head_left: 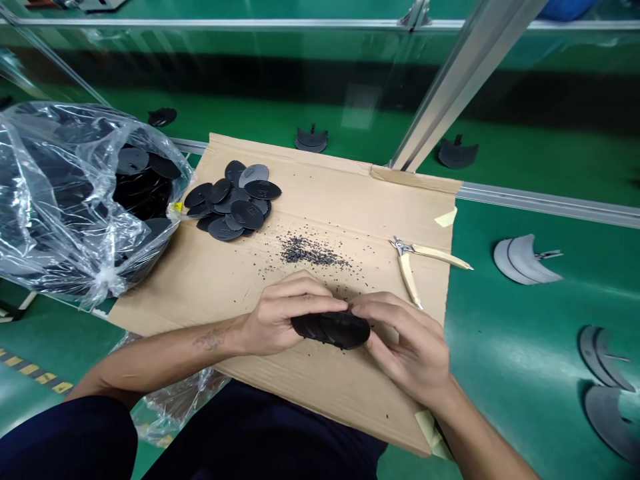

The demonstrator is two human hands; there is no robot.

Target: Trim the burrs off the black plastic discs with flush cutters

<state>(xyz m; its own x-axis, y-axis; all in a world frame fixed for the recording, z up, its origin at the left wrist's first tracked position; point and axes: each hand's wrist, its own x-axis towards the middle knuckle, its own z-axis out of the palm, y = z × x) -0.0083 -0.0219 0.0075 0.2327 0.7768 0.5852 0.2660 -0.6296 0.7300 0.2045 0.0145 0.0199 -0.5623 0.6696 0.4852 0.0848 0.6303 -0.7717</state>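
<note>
1. So the left hand point(280, 313) and right hand point(413, 340) are both pinching one black oval part point(330, 329), one at each end, held over the cardboard point(345, 200).
2. Little pile of black bits point(310, 252) just beyond them.
3. Cutters point(407, 249) off to the right, handles spread.
4. Heap of similar ovals point(247, 215) back left, beside a clear plastic bag point(65, 200) with more inside.

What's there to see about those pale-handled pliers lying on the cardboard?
The pliers have a small, silvery metal head and two cream-yellow handles, plastic-looking, narrowing toward their ends. They lie on the cardboard with the handles spread wide. One handle points right; the other points toward the worker, ending close by the right hand. Whether it touches that hand is hard to tell, but neither hand holds the tool. Finer details of the head are too small to make out.
</note>
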